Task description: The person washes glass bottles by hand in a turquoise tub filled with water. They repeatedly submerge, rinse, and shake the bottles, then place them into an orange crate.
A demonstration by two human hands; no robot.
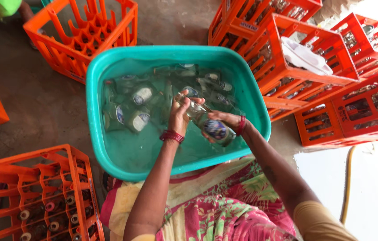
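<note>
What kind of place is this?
Probably a bottle-washing yard: both hands hold a glass bottle over a teal tub of soaking bottles, with orange crates around on a bare floor.

Soft daylight, blown-out glare at the right edge — wide-angle bending at the corners, mostly sharp focus

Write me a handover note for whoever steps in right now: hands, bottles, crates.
Left hand grips the neck end of a glass bottle; right hand holds its body, above the water in the teal tub.
More bottles lie submerged in the tub.
Crate at lower left holds a few bottles, most slots empty; crates on the right hold bottles.
Left: the submerged bottles.
</note>
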